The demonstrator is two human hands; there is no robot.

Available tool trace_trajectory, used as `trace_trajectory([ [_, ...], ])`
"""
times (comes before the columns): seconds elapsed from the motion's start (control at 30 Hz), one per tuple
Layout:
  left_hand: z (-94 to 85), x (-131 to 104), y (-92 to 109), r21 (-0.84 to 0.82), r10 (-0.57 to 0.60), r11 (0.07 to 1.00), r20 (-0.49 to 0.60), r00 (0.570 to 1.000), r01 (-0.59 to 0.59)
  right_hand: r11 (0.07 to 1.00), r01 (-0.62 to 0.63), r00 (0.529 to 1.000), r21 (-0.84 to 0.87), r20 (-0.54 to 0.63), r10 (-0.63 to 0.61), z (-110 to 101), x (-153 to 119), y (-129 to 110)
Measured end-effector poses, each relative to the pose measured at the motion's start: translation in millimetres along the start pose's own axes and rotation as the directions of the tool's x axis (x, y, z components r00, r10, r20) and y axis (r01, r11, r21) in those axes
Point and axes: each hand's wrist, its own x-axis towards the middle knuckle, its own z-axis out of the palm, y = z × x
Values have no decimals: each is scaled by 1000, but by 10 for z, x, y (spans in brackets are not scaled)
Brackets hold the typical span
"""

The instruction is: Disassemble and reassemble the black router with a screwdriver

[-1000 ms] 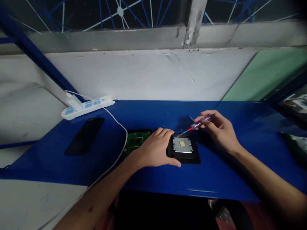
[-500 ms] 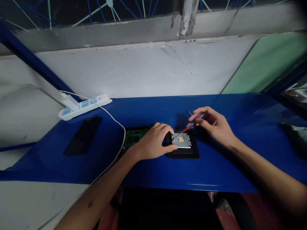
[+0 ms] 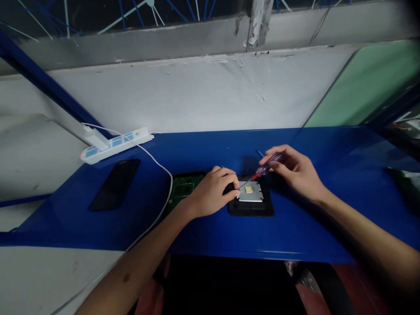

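A screwdriver with a clear purple handle and a red collar is held in my right hand. It slants down to the left, its shaft reaching the left side of a silver metal plate. A small yellow square pad sits on the plate, which lies in a black plastic housing. My left hand rests at the housing's left side. Its thumb and forefinger are pinched together by the screwdriver's tip; whatever is between them is hidden. Under that hand's wrist side lies a green circuit board, partly covered.
A black phone lies at the left of the blue table. Behind it stands a white power strip with a plugged-in adapter. A white cable runs down past the circuit board. A thin shaft lies behind my right hand.
My left thumb and forefinger have gone from apart along the housing's edge to pinched together at the screwdriver's tip. My right hand holds the screwdriver in nearly the same place.
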Motion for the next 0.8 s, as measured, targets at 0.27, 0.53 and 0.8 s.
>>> trace_trajectory([
  [0.27, -6, 8, -4, 1, -2, 1000, -13, 1000, 2, 1000, 19, 999, -15, -46, -20, -12, 5, -27],
  [0.53, -22, 13, 13, -37, -47, 998, -15, 999, 46, 999, 34, 998, -26, -55, -35, -20, 0, -24],
  [0.8, -34, 4, 16, -85, -86, 993, -29, 996, 83, 999, 42, 996, -27, -75, -44, -22, 0, -33],
])
